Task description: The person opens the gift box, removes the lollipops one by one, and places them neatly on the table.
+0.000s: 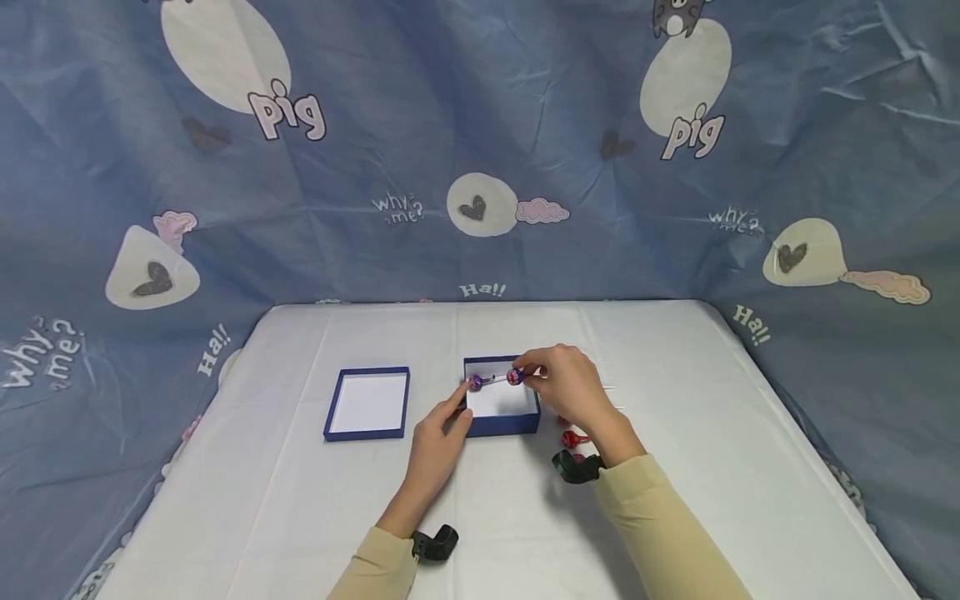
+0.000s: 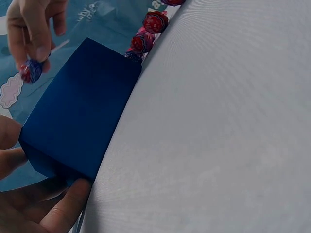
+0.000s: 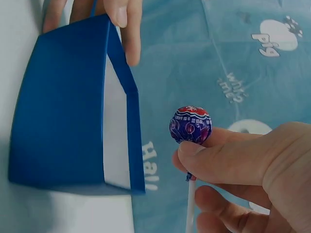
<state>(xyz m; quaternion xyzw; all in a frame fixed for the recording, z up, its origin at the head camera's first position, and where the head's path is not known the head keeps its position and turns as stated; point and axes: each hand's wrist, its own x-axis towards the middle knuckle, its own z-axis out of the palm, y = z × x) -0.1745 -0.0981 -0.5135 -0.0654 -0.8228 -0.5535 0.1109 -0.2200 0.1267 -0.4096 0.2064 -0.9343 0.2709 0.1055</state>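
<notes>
My right hand pinches a purple-and-red wrapped lollipop just below its candy head, over the open blue box. The white stick points down past the fingers in the right wrist view. At the box's left side, my left hand holds the wall, fingers at the rim and thumb near the front corner. Another purple lollipop lies at the box's left inner edge, close to the left fingertips. The box's white inside shows from above, partly covered by the right hand.
A shallow blue-edged lid with a white inside lies left of the box. Several lollipops, one of them red, lie right of the box, partly under the right forearm. A white cloth covers the table; a blue printed sheet hangs behind.
</notes>
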